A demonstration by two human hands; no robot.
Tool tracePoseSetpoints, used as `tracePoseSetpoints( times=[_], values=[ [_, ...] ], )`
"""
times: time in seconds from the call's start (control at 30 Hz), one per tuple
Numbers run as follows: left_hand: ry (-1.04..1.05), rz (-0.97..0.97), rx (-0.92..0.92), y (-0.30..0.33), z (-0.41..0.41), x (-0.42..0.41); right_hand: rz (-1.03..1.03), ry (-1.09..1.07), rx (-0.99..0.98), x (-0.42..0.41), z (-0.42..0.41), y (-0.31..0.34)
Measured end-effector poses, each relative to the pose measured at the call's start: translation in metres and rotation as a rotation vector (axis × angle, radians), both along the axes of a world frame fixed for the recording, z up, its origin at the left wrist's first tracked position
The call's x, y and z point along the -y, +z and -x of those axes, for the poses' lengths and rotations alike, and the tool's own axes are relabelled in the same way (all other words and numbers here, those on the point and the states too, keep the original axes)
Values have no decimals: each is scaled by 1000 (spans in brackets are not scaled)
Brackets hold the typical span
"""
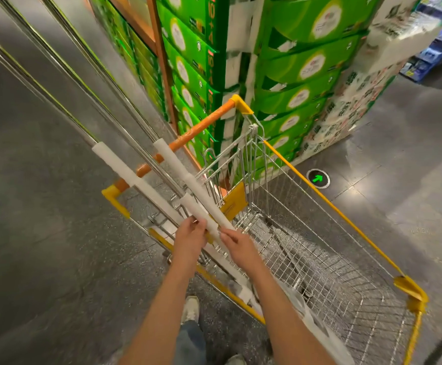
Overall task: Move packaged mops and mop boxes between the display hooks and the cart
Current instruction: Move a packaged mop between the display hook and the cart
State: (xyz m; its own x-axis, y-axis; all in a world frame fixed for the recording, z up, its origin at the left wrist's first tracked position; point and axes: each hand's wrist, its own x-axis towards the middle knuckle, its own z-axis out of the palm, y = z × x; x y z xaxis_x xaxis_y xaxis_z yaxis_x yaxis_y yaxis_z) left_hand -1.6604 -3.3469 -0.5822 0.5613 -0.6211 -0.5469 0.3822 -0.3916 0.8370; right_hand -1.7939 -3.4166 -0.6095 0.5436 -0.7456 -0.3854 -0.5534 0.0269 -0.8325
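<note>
Three mop poles (114, 164) lie side by side on a long diagonal, their bare metal shafts running off the upper left edge and their white-sleeved lower ends slanting down to the right into the cart (346, 285). They cross over the cart's orange push bar (201, 127) and near yellow rim, and their lowest parts reach the clear packaging lying in the basket; what sits at the very bottom is too blurred to tell. To the left of the poles the grey floor (30, 233) lies open. The left hand (189, 238) comes up from below with a straight forearm, its fingers curled on the white sleeve of one pole from the left side. Just beside it, the right hand (237, 245) reaches in with fingers pinching the same bundle from the right. Behind the cart, stacked green boxes (293, 69) stand close against its far corner. Further right the wire basket is mostly bare mesh, and beyond its yellow right rim the floor carries a round green arrow marker (318, 178).
</note>
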Motion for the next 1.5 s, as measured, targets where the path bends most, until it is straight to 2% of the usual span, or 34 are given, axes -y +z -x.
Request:
tracePoseSetpoints(
  times=[0.2,0.53,0.7,1.17,1.5],
  values=[
    [-10,50,-31,3,-4,17,-79,-77,41,9,-1,-8],
    [20,195,66,48,16,26,110,-176,170,8,14,26],
    [-8,338,125,100,27,40,177,-263,328,18,25,77],
    [-211,692,312,263,91,67,455,-430,560,33,88,237],
    [-368,929,252,381,142,81,676,-647,715,29,132,346]
  ],
)
